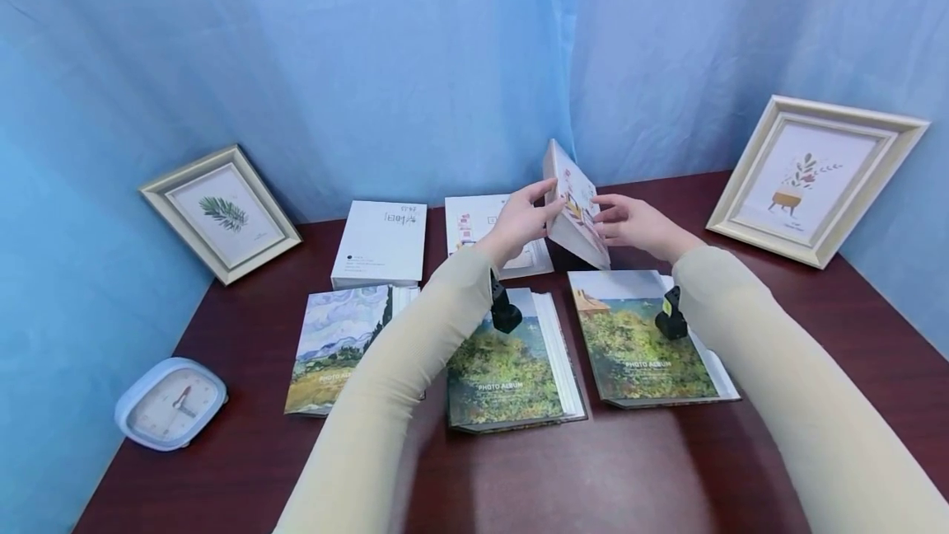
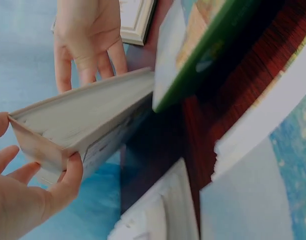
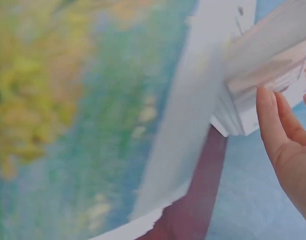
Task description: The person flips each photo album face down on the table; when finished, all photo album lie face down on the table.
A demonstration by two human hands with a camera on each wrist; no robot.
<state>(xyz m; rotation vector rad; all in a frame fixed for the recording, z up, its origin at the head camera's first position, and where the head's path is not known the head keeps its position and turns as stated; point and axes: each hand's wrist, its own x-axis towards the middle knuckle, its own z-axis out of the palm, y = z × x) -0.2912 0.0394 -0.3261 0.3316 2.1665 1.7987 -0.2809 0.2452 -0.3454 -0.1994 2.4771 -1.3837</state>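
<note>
A thick white photo album (image 1: 579, 203) with a drawing on its cover stands tilted at the back of the table. My left hand (image 1: 519, 221) grips its spine, which the left wrist view shows with thumb and fingertips (image 2: 74, 167) on opposite edges. My right hand (image 1: 630, 225) is at the cover, fingers spread and mostly straight, its fingertips at or very close to the surface. In the right wrist view, the right hand (image 3: 292, 145) has its fingertips beside the white album (image 3: 277, 65). Part of the lower cover is shadowed.
A white album with a drawing (image 1: 467, 225) and a plain white album (image 1: 381, 241) lie at the back. Landscape-covered photo albums (image 1: 511, 369), (image 1: 645, 344), (image 1: 334, 344) lie in front. Picture frames (image 1: 230, 208), (image 1: 808, 175) stand at both sides; an alarm clock (image 1: 174, 404) stands front left.
</note>
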